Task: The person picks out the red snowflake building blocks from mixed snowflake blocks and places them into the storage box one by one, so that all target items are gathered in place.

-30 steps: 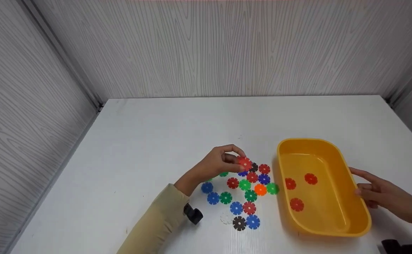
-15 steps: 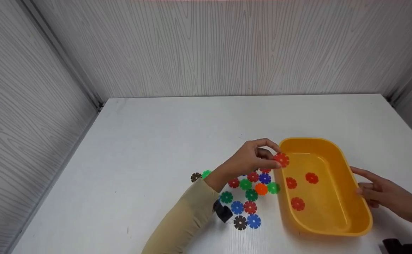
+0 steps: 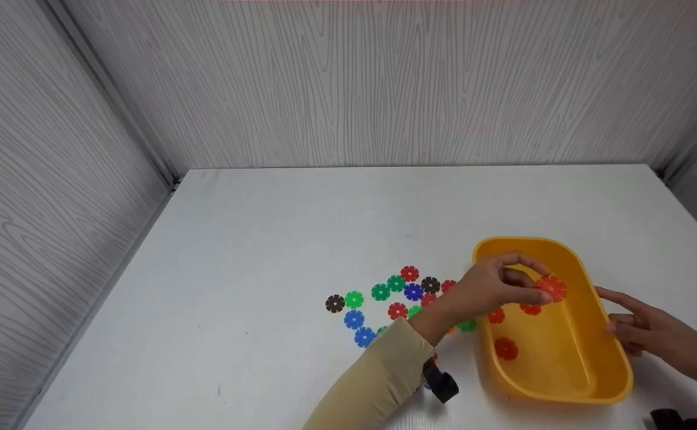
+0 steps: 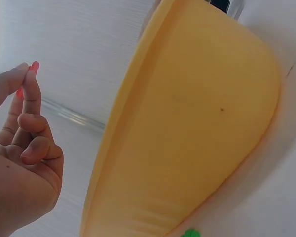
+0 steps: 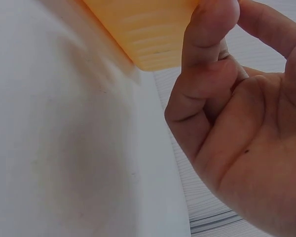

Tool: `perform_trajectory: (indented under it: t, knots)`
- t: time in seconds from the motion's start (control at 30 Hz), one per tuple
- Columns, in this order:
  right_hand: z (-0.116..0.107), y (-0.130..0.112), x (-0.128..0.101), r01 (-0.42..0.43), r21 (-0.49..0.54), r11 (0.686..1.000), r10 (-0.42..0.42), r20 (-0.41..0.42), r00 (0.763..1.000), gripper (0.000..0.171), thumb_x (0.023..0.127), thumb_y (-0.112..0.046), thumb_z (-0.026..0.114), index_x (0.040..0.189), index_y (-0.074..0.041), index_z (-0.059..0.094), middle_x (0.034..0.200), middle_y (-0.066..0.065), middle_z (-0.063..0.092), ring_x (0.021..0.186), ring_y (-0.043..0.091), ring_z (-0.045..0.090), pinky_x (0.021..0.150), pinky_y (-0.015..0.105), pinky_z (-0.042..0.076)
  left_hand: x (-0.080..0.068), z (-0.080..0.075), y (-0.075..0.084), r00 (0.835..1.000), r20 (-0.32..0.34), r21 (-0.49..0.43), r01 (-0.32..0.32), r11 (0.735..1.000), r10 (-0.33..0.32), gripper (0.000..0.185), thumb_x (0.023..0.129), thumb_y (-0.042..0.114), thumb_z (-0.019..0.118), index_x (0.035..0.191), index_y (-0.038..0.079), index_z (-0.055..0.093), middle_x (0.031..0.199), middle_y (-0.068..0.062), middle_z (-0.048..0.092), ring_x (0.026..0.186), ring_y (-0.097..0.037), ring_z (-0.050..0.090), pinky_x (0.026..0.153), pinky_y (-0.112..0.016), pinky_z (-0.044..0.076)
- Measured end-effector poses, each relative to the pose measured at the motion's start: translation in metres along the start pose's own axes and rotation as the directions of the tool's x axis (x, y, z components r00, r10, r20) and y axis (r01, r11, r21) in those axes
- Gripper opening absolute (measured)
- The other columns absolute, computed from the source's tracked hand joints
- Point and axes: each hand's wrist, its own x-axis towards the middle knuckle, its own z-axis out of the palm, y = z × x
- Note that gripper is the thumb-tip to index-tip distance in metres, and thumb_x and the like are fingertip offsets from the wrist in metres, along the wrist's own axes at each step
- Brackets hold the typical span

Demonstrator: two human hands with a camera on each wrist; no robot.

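Observation:
My left hand (image 3: 491, 289) is above the yellow tub (image 3: 617, 382) and pinches a red notched plastic disc (image 3: 554, 288) between thumb and fingertips. In the left wrist view, the disc (image 4: 35, 67) shows edge-on in the pinch, beside the outer wall of the tub (image 4: 187, 108). Several red discs (image 3: 506, 348) lie on the tub floor, one partly covered by the held disc. My right hand (image 3: 662, 334) touches the outside of the tub's right wall, its index finger extended near the rim and other fingers bent. The right wrist view shows the right palm (image 5: 251, 133) near the tub's corner.
Several loose notched discs lie left of the tub on the white table (image 3: 252, 251), among them a blue disc (image 3: 354, 319), a black disc (image 3: 335, 303) and a green disc (image 3: 380, 292). My left forearm hides some. Wood-patterned panels (image 3: 348, 83) enclose the back and sides.
My left hand has carried the red disc rightward from the loose discs, across the tub's left rim, to above its inside. The right hand stays at the tub's right wall.

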Motion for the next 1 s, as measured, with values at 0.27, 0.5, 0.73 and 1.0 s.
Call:
perform_trajectory:
  t: [0.27, 0.5, 0.73, 1.0]
  knots:
    - [0.000, -0.001, 0.000, -0.027, 0.006, 1.000, 0.027, -0.004, 1.000, 0.084, 0.099, -0.045, 0.047, 0.154, -0.006, -0.004, 0.085, -0.001, 0.060, 0.069, 0.018, 0.051, 0.071, 0.026, 0.044, 0.009, 0.010, -0.006, 0.996, -0.060, 0.031, 0.068, 0.997, -0.066, 0.023, 0.089, 0.014, 0.069, 0.111, 0.018, 0.064, 0.089, 0.003, 0.070, 0.077, -0.006, 0.067, 0.085, -0.031, 0.057]
    - [0.000, -0.002, 0.000, -0.050, -0.017, 0.999, 0.050, -0.023, 0.998, 0.086, 0.098, -0.047, 0.048, 0.154, -0.007, -0.002, 0.081, 0.000, 0.058, 0.071, 0.020, 0.052, 0.073, 0.028, 0.043, 0.009, 0.010, -0.010, 0.994, -0.080, 0.080, 0.081, 0.993, -0.075, 0.025, 0.088, 0.016, 0.070, 0.113, 0.019, 0.064, 0.090, 0.004, 0.071, 0.085, -0.013, 0.069, 0.083, -0.028, 0.057]
    - [-0.001, -0.002, -0.001, -0.035, -0.008, 0.999, 0.035, -0.011, 0.999, 0.084, 0.099, -0.045, 0.048, 0.154, -0.007, -0.003, 0.081, -0.001, 0.057, 0.069, 0.019, 0.051, 0.072, 0.028, 0.043, 0.009, 0.009, -0.010, 0.995, -0.089, 0.122, 0.064, 0.990, -0.054, 0.029, 0.087, 0.017, 0.071, 0.115, 0.019, 0.063, 0.088, 0.004, 0.067, 0.080, -0.011, 0.066, 0.080, -0.023, 0.056]
    - [-0.002, 0.001, -0.003, 0.071, -0.007, 0.997, -0.071, -0.009, 0.997, 0.072, 0.102, -0.038, 0.044, 0.155, -0.011, 0.004, 0.081, -0.001, 0.059, 0.067, 0.019, 0.051, 0.065, 0.025, 0.044, -0.005, -0.013, -0.006, 0.999, -0.023, 0.215, -0.024, 0.976, 0.029, 0.031, 0.087, 0.018, 0.072, 0.117, 0.016, 0.063, 0.088, 0.005, 0.062, 0.073, -0.005, 0.057, 0.067, -0.015, 0.049]
